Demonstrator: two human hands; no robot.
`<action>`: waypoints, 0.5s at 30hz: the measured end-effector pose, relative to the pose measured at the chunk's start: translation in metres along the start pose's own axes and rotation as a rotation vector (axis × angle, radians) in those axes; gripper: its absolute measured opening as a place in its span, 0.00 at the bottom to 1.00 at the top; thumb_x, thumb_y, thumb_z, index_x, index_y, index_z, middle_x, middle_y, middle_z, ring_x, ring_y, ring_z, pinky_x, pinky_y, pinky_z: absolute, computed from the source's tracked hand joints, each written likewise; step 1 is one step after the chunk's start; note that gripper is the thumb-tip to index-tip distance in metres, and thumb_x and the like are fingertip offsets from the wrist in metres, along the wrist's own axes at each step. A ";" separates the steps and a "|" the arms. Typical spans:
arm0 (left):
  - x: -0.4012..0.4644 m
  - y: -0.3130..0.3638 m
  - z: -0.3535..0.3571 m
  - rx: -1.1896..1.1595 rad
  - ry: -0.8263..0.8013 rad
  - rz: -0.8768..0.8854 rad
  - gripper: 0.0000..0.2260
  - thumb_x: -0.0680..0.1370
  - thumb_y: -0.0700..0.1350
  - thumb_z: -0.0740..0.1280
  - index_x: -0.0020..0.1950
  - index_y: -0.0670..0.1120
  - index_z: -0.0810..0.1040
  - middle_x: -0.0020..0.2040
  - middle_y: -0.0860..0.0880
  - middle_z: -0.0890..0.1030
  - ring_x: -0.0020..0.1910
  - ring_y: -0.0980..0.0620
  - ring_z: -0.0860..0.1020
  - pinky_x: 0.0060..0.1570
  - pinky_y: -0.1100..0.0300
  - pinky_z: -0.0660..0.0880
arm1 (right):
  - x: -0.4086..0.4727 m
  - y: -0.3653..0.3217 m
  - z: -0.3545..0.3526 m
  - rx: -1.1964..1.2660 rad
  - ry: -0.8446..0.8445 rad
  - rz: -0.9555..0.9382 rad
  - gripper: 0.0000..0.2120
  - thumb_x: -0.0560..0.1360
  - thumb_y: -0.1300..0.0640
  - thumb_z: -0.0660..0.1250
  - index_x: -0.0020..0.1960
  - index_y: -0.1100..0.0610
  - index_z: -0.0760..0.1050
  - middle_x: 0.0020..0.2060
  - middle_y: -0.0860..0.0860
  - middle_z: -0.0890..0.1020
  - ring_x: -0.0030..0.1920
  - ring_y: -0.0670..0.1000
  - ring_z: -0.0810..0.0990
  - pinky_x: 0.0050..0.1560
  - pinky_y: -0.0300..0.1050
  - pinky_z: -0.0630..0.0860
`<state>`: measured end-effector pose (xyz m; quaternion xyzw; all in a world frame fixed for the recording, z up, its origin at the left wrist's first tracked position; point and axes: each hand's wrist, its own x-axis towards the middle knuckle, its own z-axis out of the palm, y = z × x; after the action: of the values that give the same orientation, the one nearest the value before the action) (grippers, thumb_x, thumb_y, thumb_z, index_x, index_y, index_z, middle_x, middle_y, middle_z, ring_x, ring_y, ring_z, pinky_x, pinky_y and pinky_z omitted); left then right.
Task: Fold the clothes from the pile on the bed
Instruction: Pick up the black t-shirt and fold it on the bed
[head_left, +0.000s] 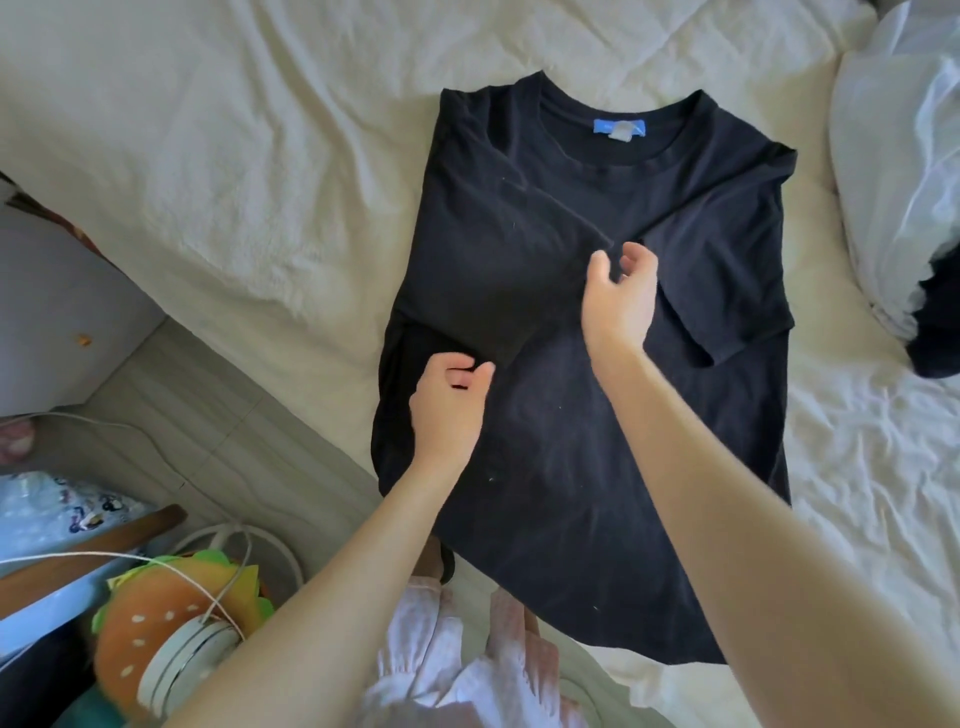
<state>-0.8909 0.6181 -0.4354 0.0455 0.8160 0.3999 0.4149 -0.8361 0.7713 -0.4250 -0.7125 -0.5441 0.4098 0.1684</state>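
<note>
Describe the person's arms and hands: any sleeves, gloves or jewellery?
Both forearms are bare to the frame's edge, no sleeves showing. The left hand and right hand wear no gloves, and no rings, watch or bracelets are visible. Pale pink-and-white clothing shows below, near the person's body.

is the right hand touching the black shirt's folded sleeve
Cannot tell. In the head view the right hand hovers with loosely curled fingers over the black t-shirt; contact or gap isn't plain.
</note>
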 end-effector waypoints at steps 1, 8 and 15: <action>-0.006 -0.008 -0.008 0.026 0.078 0.063 0.08 0.77 0.45 0.67 0.53 0.49 0.71 0.46 0.54 0.76 0.41 0.58 0.76 0.44 0.62 0.76 | -0.017 0.009 -0.002 -0.124 0.006 -0.156 0.21 0.79 0.53 0.61 0.70 0.55 0.66 0.67 0.50 0.71 0.66 0.50 0.69 0.63 0.44 0.64; 0.020 -0.040 -0.068 0.144 0.059 0.226 0.16 0.80 0.45 0.62 0.68 0.46 0.67 0.58 0.51 0.74 0.54 0.56 0.74 0.53 0.67 0.70 | -0.118 0.111 -0.011 -0.691 -0.318 -0.437 0.25 0.80 0.52 0.59 0.76 0.53 0.58 0.77 0.53 0.55 0.77 0.54 0.49 0.74 0.56 0.47; 0.011 -0.084 -0.069 0.164 -0.270 0.045 0.10 0.79 0.50 0.64 0.57 0.47 0.75 0.52 0.51 0.79 0.53 0.53 0.76 0.51 0.63 0.74 | -0.143 0.152 -0.046 -0.800 -0.387 -0.423 0.24 0.80 0.55 0.60 0.75 0.54 0.60 0.76 0.54 0.58 0.76 0.56 0.52 0.74 0.52 0.45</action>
<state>-0.9257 0.5233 -0.4777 0.1509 0.7813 0.3316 0.5068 -0.7143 0.5966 -0.4436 -0.5058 -0.8130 0.2505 -0.1432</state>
